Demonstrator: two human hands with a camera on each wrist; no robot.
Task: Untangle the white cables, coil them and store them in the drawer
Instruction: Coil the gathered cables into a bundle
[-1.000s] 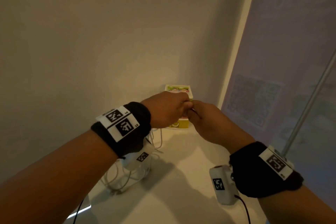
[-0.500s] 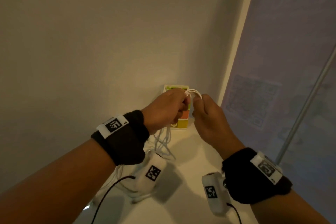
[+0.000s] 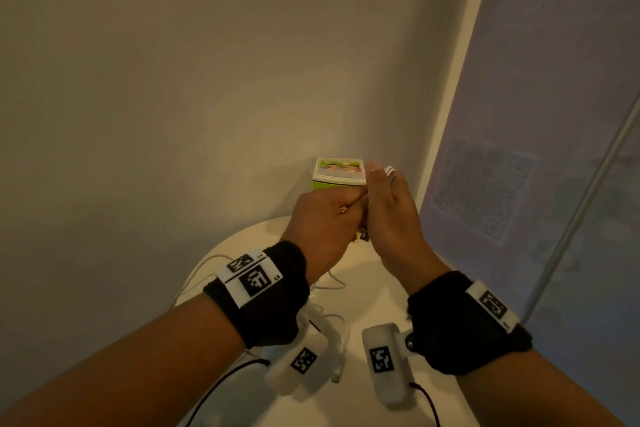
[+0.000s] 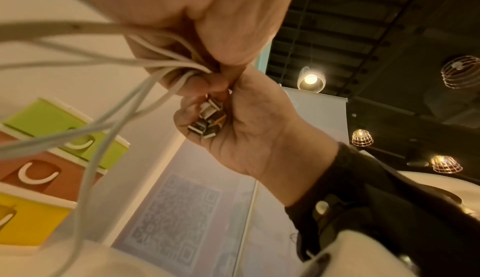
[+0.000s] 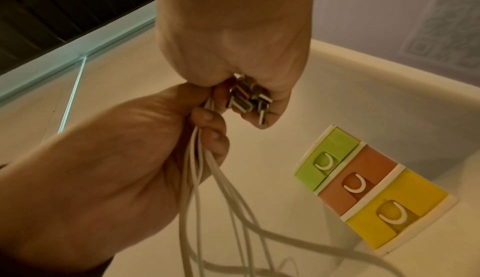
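Several white cables (image 5: 197,178) hang in a bunch from my left hand (image 5: 207,129), whose fingers curl round them. My right hand (image 5: 259,105) is right above it, fist closed on the cables' metal connectors (image 5: 246,100). In the head view both hands meet above the table: left hand (image 3: 329,215), right hand (image 3: 384,204), with a short cable bend (image 3: 390,170) sticking out above the right thumb. In the left wrist view, the connectors (image 4: 207,117) sit in the right palm. The small drawer unit (image 5: 363,189) has green, orange and yellow drawers, all closed.
The drawer unit (image 3: 339,172) stands at the back of a round white table (image 3: 374,291), in the corner between a wall and a translucent panel (image 3: 519,184). Slack cable loops (image 3: 332,284) lie on the table under my left wrist.
The bend of cable that arched between my hands half a second ago is now gathered into my right fist. Both hands have closed together and sit higher in front of the drawer unit.
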